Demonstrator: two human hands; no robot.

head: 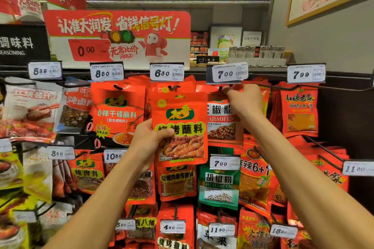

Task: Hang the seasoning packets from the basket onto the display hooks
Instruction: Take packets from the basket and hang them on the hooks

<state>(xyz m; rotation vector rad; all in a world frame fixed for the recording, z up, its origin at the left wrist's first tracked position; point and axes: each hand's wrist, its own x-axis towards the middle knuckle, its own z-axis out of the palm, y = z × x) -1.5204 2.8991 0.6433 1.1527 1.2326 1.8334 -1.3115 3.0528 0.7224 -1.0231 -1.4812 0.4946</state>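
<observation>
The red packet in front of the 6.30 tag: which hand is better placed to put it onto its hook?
The left. The left hand already grips the red packet, just below the hook. The right hand is busy at the neighbouring hook under the 7.00 tag.

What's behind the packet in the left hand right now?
The held packet in the left hand covers most of the red packets hung under the 6.30 tag; only their tops and the hook show. How many hang there is hidden.
</observation>
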